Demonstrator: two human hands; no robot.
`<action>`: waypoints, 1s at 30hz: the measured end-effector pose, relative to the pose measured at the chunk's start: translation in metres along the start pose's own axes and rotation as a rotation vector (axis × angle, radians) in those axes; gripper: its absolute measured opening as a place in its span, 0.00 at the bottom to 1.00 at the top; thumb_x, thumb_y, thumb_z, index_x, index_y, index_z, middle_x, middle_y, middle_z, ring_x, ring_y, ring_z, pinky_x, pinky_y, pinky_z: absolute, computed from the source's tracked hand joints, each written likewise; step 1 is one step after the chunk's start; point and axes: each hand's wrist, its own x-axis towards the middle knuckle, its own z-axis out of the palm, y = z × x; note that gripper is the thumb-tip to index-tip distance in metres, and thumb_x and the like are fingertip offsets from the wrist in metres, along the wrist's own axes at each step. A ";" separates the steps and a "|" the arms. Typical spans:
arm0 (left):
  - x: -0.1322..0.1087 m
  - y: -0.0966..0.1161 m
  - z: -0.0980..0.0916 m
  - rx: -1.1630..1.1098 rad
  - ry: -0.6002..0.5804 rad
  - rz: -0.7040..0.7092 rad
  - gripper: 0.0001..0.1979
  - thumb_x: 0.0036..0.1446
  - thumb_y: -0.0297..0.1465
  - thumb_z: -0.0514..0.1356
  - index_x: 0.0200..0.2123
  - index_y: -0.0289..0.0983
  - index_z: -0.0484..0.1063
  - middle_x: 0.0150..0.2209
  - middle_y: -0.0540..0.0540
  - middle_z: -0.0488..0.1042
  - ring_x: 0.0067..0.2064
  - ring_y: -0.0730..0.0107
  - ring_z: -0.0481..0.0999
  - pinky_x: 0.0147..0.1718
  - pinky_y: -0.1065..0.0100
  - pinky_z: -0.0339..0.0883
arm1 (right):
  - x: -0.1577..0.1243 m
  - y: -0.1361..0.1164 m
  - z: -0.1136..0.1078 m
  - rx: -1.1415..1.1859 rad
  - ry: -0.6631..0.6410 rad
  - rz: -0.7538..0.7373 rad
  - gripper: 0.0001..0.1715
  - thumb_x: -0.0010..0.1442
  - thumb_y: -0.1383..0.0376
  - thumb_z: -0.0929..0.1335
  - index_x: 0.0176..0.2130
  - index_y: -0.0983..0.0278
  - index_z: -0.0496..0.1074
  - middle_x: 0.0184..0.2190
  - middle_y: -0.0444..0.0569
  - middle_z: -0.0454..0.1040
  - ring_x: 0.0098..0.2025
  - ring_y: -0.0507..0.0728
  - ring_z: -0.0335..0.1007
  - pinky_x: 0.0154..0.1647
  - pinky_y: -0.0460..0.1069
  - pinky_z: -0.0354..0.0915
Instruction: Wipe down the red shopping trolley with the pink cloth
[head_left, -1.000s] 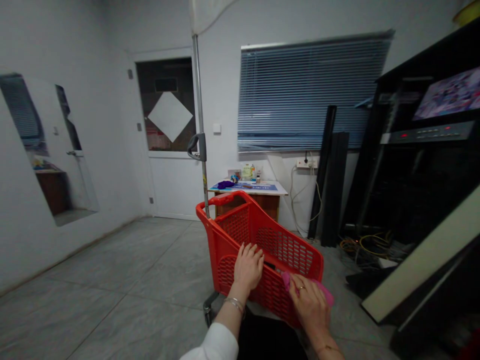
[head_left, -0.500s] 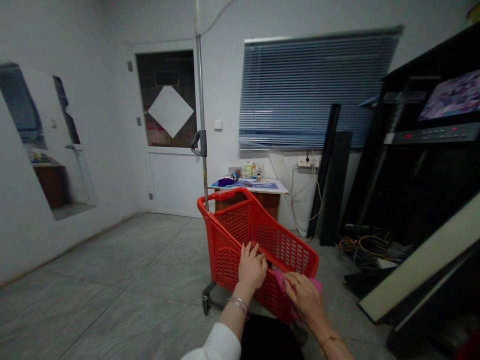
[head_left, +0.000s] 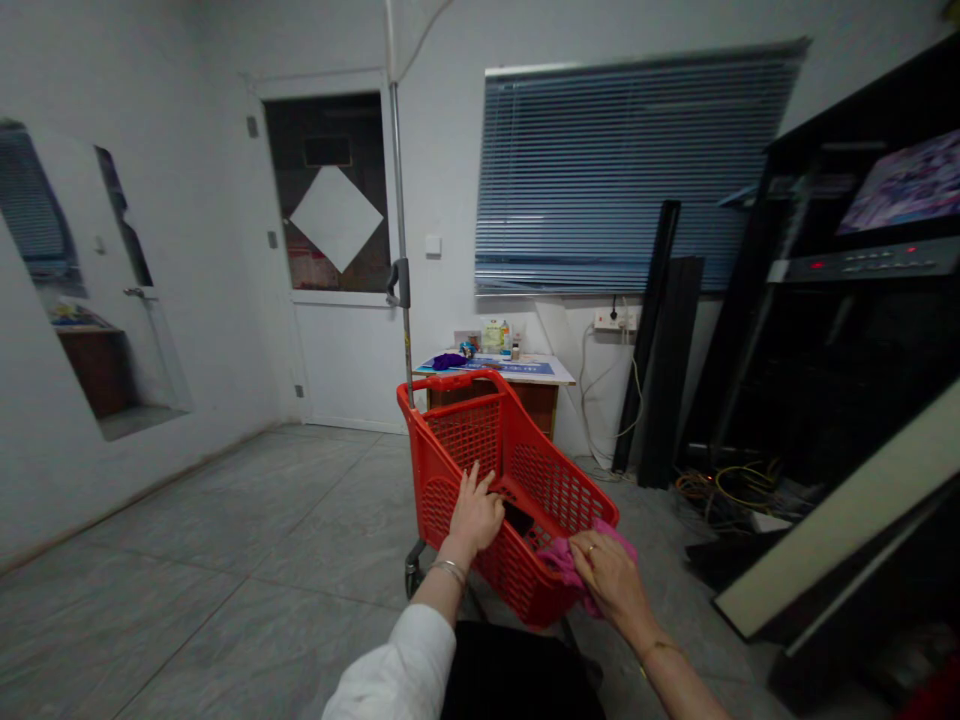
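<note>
From my end, clock laid over the view with 12 up: red cart stands on the grey floor between 5 and 6 o'clock from centre. Long axis slants, handle bar away toward 11, low end near the wearer toward 5. Plastic body, bright red, walls pierced with rows of small slots; basket upright, rims sloping down from the handle. Metal pole rises by the handle's 10 o'clock corner; I can't tell if it is fastened there. Left hand lies at the near side rim, fingers extended and somewhat spread, pointing roughly 12; its contact with the plastic is hard to judge. Right hand at the cart's 4 o'clock end, fingers curled and closed around a crumpled pink cloth bunched over the rim. Cloth partly hidden by that hand. Inside the basket, just right of the left hand, a dark patch I can't identify. One caster shows at 8 o'clock from the cart's middle; underside mostly hidden, near-end wheels too dark to make out. Wearer's black-clad lap and both forearms run off the lower edge.
</note>
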 end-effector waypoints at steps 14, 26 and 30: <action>-0.044 0.016 0.007 -0.060 0.098 -0.209 0.20 0.69 0.37 0.45 0.53 0.42 0.72 0.57 0.47 0.73 0.64 0.58 0.63 0.64 0.41 0.49 | 0.045 -0.046 0.030 0.037 0.009 -0.106 0.17 0.68 0.62 0.59 0.37 0.61 0.74 0.33 0.46 0.75 0.35 0.51 0.68 0.39 0.46 0.59; -0.052 0.022 0.013 -0.032 0.123 -0.051 0.19 0.69 0.33 0.47 0.56 0.41 0.70 0.58 0.46 0.72 0.67 0.57 0.57 0.65 0.38 0.46 | 0.055 -0.040 0.032 0.012 -0.242 -0.130 0.18 0.68 0.59 0.59 0.36 0.59 0.75 0.31 0.45 0.75 0.34 0.51 0.69 0.38 0.48 0.56; -0.054 0.020 0.010 0.024 0.154 -0.045 0.19 0.69 0.33 0.45 0.57 0.41 0.69 0.59 0.46 0.71 0.68 0.58 0.54 0.65 0.40 0.46 | 0.046 -0.051 0.038 -0.023 -0.204 -0.060 0.20 0.68 0.58 0.59 0.34 0.59 0.75 0.30 0.45 0.74 0.33 0.52 0.67 0.37 0.49 0.53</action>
